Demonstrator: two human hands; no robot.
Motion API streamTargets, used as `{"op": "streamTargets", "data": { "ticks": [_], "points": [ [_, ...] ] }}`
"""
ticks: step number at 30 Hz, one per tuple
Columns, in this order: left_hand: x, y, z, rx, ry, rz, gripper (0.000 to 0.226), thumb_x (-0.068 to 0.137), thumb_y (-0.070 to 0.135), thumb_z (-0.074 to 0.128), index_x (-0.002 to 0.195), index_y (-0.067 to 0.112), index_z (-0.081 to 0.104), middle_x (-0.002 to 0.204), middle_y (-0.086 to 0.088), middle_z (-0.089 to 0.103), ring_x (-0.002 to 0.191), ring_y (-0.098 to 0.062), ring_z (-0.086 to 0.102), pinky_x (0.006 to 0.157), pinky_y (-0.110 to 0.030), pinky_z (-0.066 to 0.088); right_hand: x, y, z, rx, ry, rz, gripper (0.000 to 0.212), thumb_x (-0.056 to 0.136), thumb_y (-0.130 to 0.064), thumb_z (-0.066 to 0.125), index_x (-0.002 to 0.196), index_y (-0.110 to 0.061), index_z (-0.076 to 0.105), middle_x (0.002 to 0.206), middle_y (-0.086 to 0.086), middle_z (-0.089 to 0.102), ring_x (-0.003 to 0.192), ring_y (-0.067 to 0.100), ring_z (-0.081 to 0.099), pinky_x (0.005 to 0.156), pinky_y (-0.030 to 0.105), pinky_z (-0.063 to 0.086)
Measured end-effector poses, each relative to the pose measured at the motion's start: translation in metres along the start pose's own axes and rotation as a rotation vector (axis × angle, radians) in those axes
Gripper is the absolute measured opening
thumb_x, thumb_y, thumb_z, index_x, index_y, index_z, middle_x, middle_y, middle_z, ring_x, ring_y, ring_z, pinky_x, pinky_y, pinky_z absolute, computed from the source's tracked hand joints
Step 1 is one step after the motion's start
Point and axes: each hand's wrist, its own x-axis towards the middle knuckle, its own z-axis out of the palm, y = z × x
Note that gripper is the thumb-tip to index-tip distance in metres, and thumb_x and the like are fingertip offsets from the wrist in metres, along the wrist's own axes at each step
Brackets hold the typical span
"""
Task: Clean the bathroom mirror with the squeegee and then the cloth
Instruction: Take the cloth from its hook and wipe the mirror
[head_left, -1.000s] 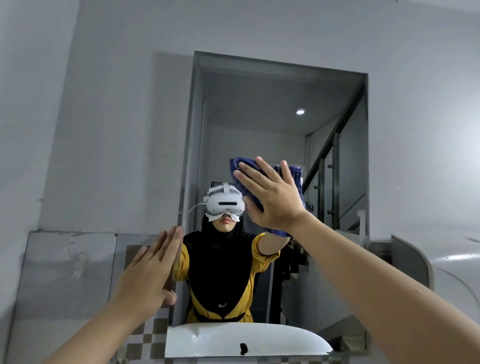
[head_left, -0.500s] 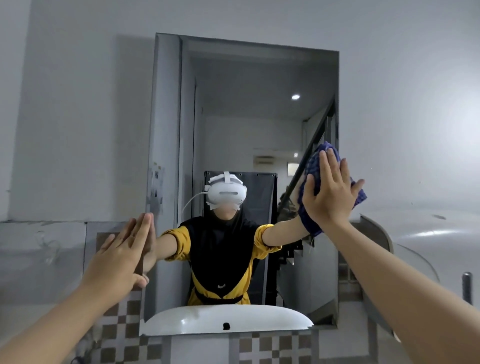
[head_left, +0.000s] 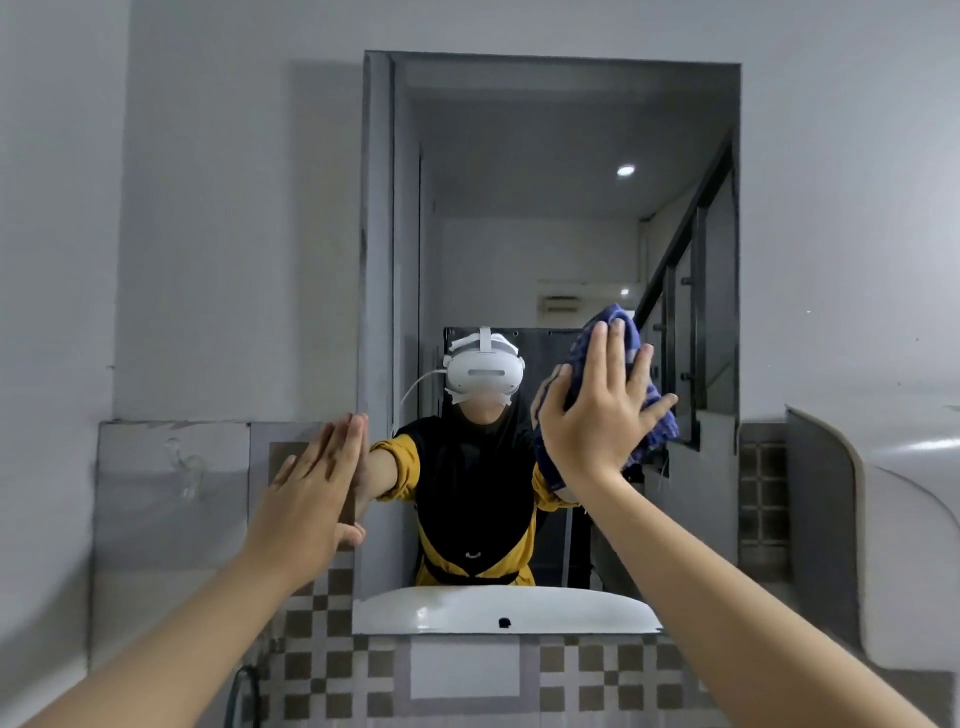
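Observation:
The rectangular wall mirror hangs straight ahead and reflects a person in a white headset. My right hand lies flat with its fingers spread, pressing a crumpled blue cloth against the glass at the mirror's middle right. My left hand is flat and open, its palm against the wall at the mirror's lower left edge, holding nothing. No squeegee is in view.
The white rim of a sink shows reflected at the mirror's bottom edge. Brown and white checkered tiles cover the wall below. A white curved fixture juts out at the right. A clear wall hook sits on the grey panel at left.
My right hand has slid the cloth from the mirror's right edge back toward the middle. The left hand has stayed braced at the lower left edge. The view has shifted.

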Motion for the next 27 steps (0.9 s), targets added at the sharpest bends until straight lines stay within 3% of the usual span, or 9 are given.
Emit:
{"op": "streamTargets", "data": {
  "ticks": [2,6,12,15,23,27],
  "points": [
    [-0.008,-0.003,0.006,-0.04,-0.015,0.006,0.116,0.075,0.029,0.073,0.142,0.021,-0.022,0.151,-0.003,-0.02,0.138,-0.02,-0.015,0.11,-0.04,0.006,-0.011,-0.019,0.006,-0.003,-0.019,-0.041,0.057,0.091,-0.031,0.051,0.145,-0.018,0.038,0.153,0.002,0.038,0.142,0.038,0.028,0.103,0.074,0.015],
    [-0.024,-0.017,0.019,-0.085,-0.042,0.057,0.101,0.078,0.037,0.067,0.146,0.03,-0.008,0.155,-0.003,-0.006,0.141,-0.025,-0.006,0.11,-0.046,0.015,-0.031,-0.061,0.018,-0.001,-0.04,-0.131,0.056,0.089,-0.029,0.054,0.143,-0.018,0.043,0.15,0.0,0.043,0.139,0.038,0.033,0.104,0.073,0.017],
    [-0.032,-0.026,0.033,-0.108,-0.033,0.085,0.114,0.069,0.047,0.075,0.146,0.031,-0.008,0.156,-0.004,-0.01,0.141,-0.026,-0.01,0.105,-0.046,0.014,-0.063,-0.114,0.034,0.009,-0.15,-0.422,0.053,0.09,-0.031,0.048,0.142,-0.02,0.045,0.149,0.0,0.044,0.14,0.036,0.032,0.105,0.072,0.017],
    [-0.036,-0.032,0.04,-0.172,-0.02,0.1,0.114,0.065,0.045,0.078,0.148,0.024,0.003,0.157,-0.005,-0.002,0.142,-0.027,0.0,0.103,-0.05,0.022,-0.075,-0.13,0.04,-0.027,-0.213,-0.578,0.054,0.09,-0.033,0.046,0.143,-0.021,0.043,0.15,-0.001,0.042,0.141,0.034,0.031,0.106,0.07,0.017],
    [-0.051,-0.045,0.059,-0.085,-0.001,0.156,0.115,0.06,0.061,0.068,0.148,0.018,0.008,0.157,-0.01,-0.001,0.142,-0.031,0.004,0.103,-0.054,0.025,-0.066,-0.101,0.038,-0.101,-0.326,-1.039,0.052,0.093,-0.036,0.044,0.143,-0.025,0.043,0.151,-0.003,0.041,0.142,0.032,0.029,0.108,0.066,0.021],
    [-0.053,-0.044,0.061,-0.07,-0.004,0.139,0.11,0.064,0.058,0.069,0.148,0.023,0.008,0.155,-0.015,0.004,0.141,-0.036,0.007,0.102,-0.06,0.03,-0.053,-0.066,0.027,-0.149,-0.346,-1.156,0.051,0.094,-0.037,0.042,0.145,-0.027,0.04,0.152,-0.003,0.039,0.143,0.031,0.028,0.109,0.065,0.021]
  ]
}}
